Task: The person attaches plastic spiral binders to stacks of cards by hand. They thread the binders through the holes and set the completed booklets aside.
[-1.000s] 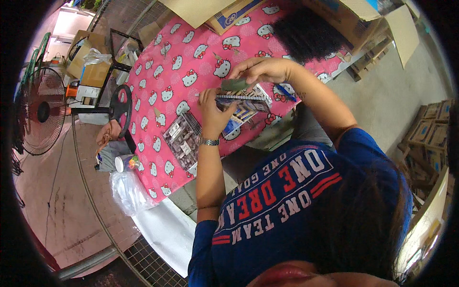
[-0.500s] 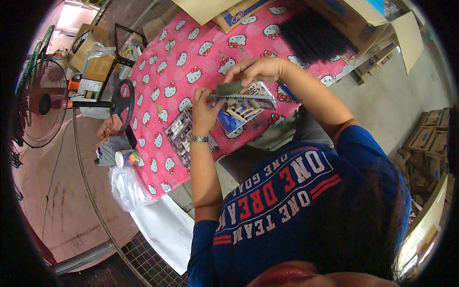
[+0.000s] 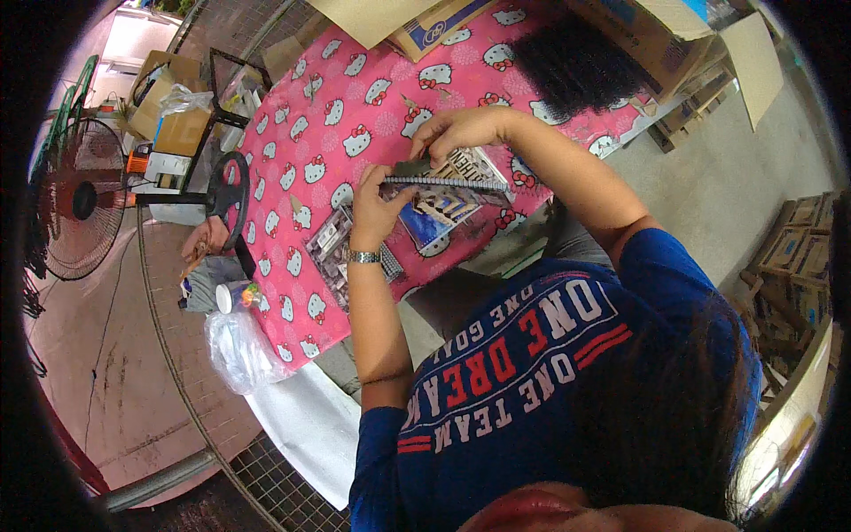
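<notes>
A spiral-bound notebook [image 3: 456, 188] stands tilted with its coiled spine up, over the pink table. My left hand [image 3: 377, 213] grips its left end, thumb on the near side; a metal watch is on that wrist. Over the same end of the spine, my right hand [image 3: 461, 135] has its fingers bent around a small dark greenish piece [image 3: 411, 167], whose kind I cannot make out. Beneath the held notebook lies another one with a blue and yellow cover [image 3: 427, 229]. Beside my left wrist rest several notebooks with grey printed covers [image 3: 330, 253].
A pink cartoon-print cloth [image 3: 306, 142] covers the table. Black spiral coils [image 3: 576, 66] lie in a heap at the far right, beside a cardboard box [image 3: 651, 44]. To the left stand a fan [image 3: 81, 199], a clear plastic bag [image 3: 238, 350] and a white-lidded container [image 3: 232, 298].
The dark piece has tipped and shifted slightly left, showing less of its green face. My right hand has moved a little left with it; my left hand keeps its grip on the notebook.
</notes>
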Demonstrator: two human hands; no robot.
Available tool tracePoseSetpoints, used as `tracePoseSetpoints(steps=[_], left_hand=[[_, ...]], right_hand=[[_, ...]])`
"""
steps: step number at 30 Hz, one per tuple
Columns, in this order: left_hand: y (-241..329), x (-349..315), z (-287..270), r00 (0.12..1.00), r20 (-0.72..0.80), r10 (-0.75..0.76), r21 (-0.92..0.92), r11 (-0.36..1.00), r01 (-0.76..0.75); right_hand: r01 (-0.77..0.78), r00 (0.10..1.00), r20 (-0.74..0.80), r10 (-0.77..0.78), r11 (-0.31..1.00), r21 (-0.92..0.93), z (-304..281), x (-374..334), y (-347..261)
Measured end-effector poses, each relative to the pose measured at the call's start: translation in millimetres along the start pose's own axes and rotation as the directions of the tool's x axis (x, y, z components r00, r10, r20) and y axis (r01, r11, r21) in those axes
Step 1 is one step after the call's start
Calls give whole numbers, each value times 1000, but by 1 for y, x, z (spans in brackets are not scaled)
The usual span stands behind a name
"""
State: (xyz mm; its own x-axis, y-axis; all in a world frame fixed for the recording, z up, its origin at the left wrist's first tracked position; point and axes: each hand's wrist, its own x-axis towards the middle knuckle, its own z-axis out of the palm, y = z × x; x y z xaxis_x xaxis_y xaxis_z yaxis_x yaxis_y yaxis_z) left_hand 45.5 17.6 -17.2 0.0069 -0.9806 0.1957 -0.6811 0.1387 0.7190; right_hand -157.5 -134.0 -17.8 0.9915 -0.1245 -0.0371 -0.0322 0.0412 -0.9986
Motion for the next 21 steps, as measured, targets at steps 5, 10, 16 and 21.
tracePoseSetpoints(steps=[5,10,16,21], left_hand=[[-4,-1,4,1000,-3,-23,-120,992,22],[0,-4,4,996,-15,-87,-207,975,82],[-7,-7,-3,990,-21,-142,-103,985,139],[-17,-14,10,920,-193,-340,-354,899,258]], right_hand=[[126,992,-7,-130,952,279,8,-1,2],[181,984,-71,-166,890,418,15,4,0],[-642,668,-732,134,601,-475,-27,-3,51],[-637,590,-745,-311,387,-666,-37,-90,146]])
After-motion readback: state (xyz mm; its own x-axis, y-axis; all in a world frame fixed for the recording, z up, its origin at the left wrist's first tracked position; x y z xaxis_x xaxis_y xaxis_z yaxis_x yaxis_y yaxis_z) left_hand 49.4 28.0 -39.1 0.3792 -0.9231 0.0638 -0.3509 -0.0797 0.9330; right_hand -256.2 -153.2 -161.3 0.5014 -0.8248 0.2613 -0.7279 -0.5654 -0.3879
